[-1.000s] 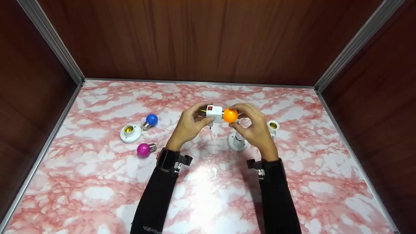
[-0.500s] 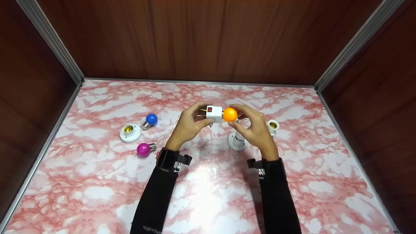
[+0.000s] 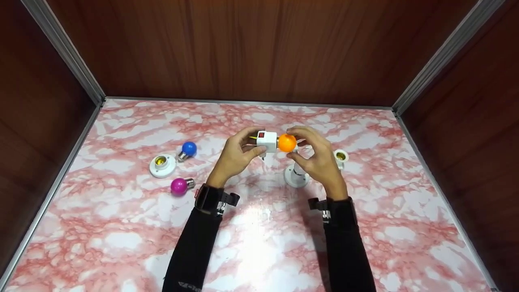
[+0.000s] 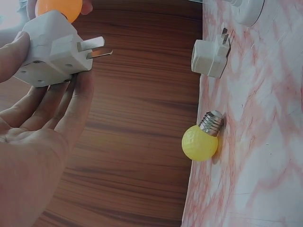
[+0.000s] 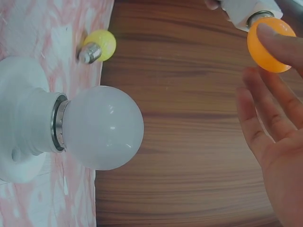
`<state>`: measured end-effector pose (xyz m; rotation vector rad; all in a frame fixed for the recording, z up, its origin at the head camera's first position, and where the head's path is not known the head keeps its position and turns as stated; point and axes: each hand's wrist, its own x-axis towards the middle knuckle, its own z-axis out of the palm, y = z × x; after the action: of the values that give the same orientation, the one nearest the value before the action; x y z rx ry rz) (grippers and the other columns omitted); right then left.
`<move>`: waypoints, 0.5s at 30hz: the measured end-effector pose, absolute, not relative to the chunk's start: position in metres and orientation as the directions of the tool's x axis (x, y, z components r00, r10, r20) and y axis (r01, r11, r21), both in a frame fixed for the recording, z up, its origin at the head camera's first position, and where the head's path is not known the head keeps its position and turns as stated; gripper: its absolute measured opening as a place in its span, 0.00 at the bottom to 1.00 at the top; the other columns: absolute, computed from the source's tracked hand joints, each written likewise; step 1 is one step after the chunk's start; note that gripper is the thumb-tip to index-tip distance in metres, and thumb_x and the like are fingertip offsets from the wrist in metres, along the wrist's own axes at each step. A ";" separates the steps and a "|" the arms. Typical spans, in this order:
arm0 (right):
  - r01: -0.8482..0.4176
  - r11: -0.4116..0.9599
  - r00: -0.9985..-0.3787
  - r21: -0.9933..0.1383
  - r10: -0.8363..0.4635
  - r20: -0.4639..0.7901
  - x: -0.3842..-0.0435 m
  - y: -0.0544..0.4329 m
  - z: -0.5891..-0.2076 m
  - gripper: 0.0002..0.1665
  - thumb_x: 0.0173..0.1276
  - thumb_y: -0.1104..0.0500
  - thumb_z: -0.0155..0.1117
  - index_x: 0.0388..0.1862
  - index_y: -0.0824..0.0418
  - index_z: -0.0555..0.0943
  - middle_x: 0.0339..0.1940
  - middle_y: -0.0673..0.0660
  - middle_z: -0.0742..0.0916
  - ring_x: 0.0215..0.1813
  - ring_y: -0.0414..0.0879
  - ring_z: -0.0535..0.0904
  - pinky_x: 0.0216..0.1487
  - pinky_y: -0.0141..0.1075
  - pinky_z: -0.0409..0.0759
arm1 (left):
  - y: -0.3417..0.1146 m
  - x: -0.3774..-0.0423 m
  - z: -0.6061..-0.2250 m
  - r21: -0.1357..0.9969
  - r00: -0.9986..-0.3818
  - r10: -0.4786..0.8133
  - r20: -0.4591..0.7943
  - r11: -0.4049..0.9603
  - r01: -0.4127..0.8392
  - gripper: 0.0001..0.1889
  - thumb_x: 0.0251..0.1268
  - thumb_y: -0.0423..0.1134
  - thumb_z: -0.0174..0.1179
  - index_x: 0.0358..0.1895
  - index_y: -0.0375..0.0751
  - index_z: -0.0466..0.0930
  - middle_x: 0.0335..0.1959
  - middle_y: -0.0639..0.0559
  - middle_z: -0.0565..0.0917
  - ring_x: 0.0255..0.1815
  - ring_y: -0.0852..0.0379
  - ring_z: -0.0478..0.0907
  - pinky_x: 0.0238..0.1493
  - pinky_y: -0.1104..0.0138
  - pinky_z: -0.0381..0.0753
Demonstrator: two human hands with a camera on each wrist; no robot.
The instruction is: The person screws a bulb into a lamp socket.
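My left hand (image 3: 239,152) grips a white plug-in lamp socket (image 3: 267,142) with a red switch, its thumb in front and fingers behind. The two metal prongs (image 4: 97,47) stick out of the socket in the left wrist view. An orange light bulb (image 3: 287,143) sits at the socket's right end, a band of its metal base showing between them in the right wrist view. My right hand (image 3: 318,156) holds that bulb between thumb and fingertips; the thumb lies on its globe. Both things are held up above the table.
At left lie a blue bulb (image 3: 189,149), a magenta bulb (image 3: 179,187) and a white round lamp holder (image 3: 163,166). A white bulb (image 5: 104,127) stands in another round holder (image 3: 296,178) below my right hand. Behind are a yellow bulb (image 4: 200,143) and a second plug-in socket (image 3: 341,156).
The right hand's fingers and thumb have shifted slightly on the orange bulb, drawing closer, then spreading a little. The left hand and the socket have stayed almost still.
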<state>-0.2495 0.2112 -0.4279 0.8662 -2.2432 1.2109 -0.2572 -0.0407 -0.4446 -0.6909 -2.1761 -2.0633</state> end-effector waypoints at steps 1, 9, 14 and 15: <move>-0.707 0.421 -0.701 -0.568 -0.313 0.641 -0.250 0.211 -0.428 0.31 0.59 0.67 0.83 0.63 0.59 0.86 0.60 0.57 0.90 0.55 0.50 0.88 0.53 0.47 0.91 | -0.041 -0.257 -0.445 0.933 -0.897 0.275 0.346 0.002 0.360 0.27 0.71 0.29 0.68 0.71 0.28 0.75 0.62 0.31 0.83 0.59 0.41 0.86 0.63 0.63 0.90; -0.694 0.426 -0.714 -0.580 -0.306 0.630 -0.250 0.212 -0.429 0.30 0.58 0.69 0.83 0.60 0.59 0.87 0.56 0.56 0.92 0.52 0.48 0.88 0.52 0.41 0.90 | -0.042 -0.257 -0.445 0.930 -0.891 0.286 0.352 0.006 0.369 0.28 0.71 0.30 0.68 0.71 0.28 0.74 0.62 0.32 0.83 0.61 0.41 0.85 0.64 0.65 0.89; -0.687 0.437 -0.722 -0.581 -0.316 0.616 -0.249 0.213 -0.429 0.29 0.61 0.62 0.83 0.62 0.60 0.86 0.57 0.56 0.92 0.52 0.49 0.88 0.52 0.45 0.90 | -0.042 -0.258 -0.446 0.929 -0.889 0.285 0.357 -0.005 0.371 0.28 0.69 0.28 0.69 0.71 0.28 0.74 0.63 0.31 0.82 0.62 0.41 0.84 0.66 0.60 0.88; -0.685 0.442 -0.724 -0.580 -0.319 0.612 -0.249 0.214 -0.429 0.30 0.61 0.61 0.83 0.63 0.60 0.86 0.57 0.56 0.92 0.52 0.49 0.88 0.52 0.45 0.90 | -0.042 -0.258 -0.446 0.928 -0.888 0.285 0.360 -0.010 0.373 0.29 0.69 0.28 0.70 0.71 0.28 0.74 0.63 0.30 0.82 0.62 0.40 0.84 0.68 0.58 0.88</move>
<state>-0.2492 0.2135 -0.4292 0.8471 -2.2834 1.1977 -0.2578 -0.0420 -0.4461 -0.7199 -2.1629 -2.0649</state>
